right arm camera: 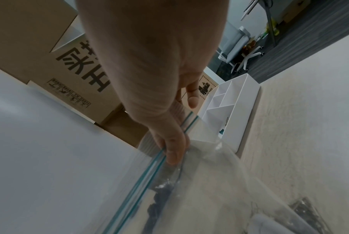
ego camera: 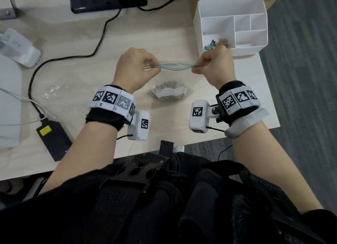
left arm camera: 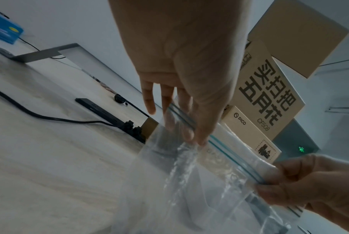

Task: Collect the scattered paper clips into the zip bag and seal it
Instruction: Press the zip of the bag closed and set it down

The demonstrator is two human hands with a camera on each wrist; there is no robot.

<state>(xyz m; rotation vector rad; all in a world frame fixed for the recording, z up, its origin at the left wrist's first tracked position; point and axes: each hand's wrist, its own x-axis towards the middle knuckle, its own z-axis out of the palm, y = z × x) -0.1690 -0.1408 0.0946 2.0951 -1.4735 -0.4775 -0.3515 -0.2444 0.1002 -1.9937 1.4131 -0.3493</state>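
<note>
A clear zip bag (ego camera: 174,67) with a blue zip strip is stretched between my two hands above the light wooden table (ego camera: 164,33). My left hand (ego camera: 146,67) pinches its left end and my right hand (ego camera: 197,67) pinches its right end. The two blue tracks run close together, with a slight wavy gap in the middle. Below the strip a heap of metal paper clips (ego camera: 170,93) with a white label shows through clear plastic near the table. The left wrist view shows my left fingertips (left arm camera: 193,136) on the strip, the bag (left arm camera: 189,182) and my right hand (left arm camera: 309,182). In the right wrist view my thumb (right arm camera: 173,152) presses the zip strip (right arm camera: 145,174).
A white divided organiser (ego camera: 231,12) stands at the back right with coloured clips (ego camera: 217,43) in one compartment. A black power strip (ego camera: 109,1), its cable (ego camera: 94,50) and a black adapter (ego camera: 54,139) lie on the left. Crumpled clear plastic (ego camera: 52,92) lies left of my wrist. The table's edge (ego camera: 269,90) is close on the right.
</note>
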